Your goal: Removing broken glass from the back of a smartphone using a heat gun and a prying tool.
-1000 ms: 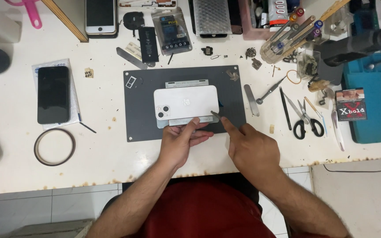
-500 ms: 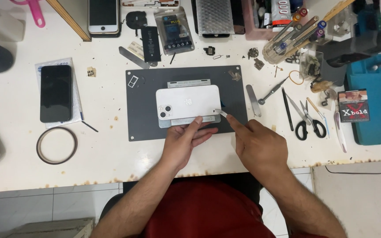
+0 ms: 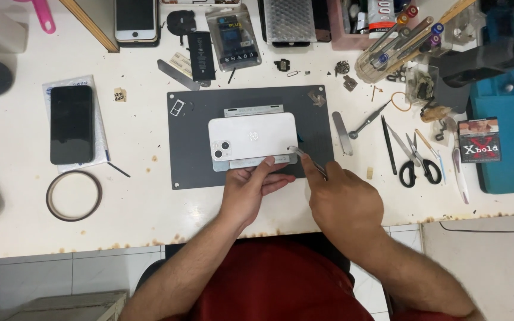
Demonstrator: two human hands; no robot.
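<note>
Phone (image 3: 252,137), one, white, under two hands: left hand (image 3: 251,190), right hand (image 3: 343,202).

Phone: a white phone (image 3: 253,138) lying flat, back side up. Two round camera lenses sit at its left end.
Where the phone is: it rests long side across on thin grey metal plates (image 3: 256,159), in the middle of a dark grey mat (image 3: 185,166).
Tool: a thin metal tool (image 3: 306,160), maybe tweezers. Its tip touches the phone's lower right corner.
Holding: the right hand (image 3: 343,202) grips the tool. The left hand (image 3: 250,189) has its fingertips on the phone's near edge.
</note>
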